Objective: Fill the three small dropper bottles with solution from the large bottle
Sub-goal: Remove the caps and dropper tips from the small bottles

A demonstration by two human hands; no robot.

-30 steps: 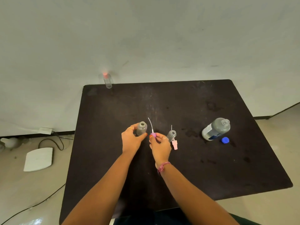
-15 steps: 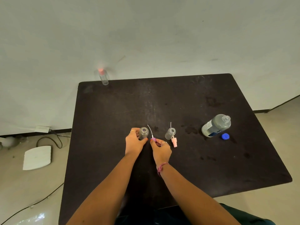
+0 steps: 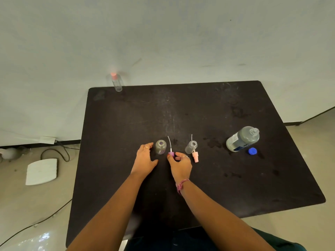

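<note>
Head view: right hand (image 3: 181, 164) pinching purple cap (image 3: 171, 154) at table (image 3: 235, 187) centre; left hand (image 3: 145, 160) resting loose, fingers spread, beside open bottle (image 3: 160, 146). Second bottle (image 3: 190, 147) toward 3 o'clock, large bottle (image 3: 242, 139) further right.

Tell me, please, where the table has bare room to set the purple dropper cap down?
Bare table lies between the capped far bottle and the front row, and along the near edge right of the right hand. Crowded: two open small bottles and pink cap; also large bottle with blue cap.
</note>
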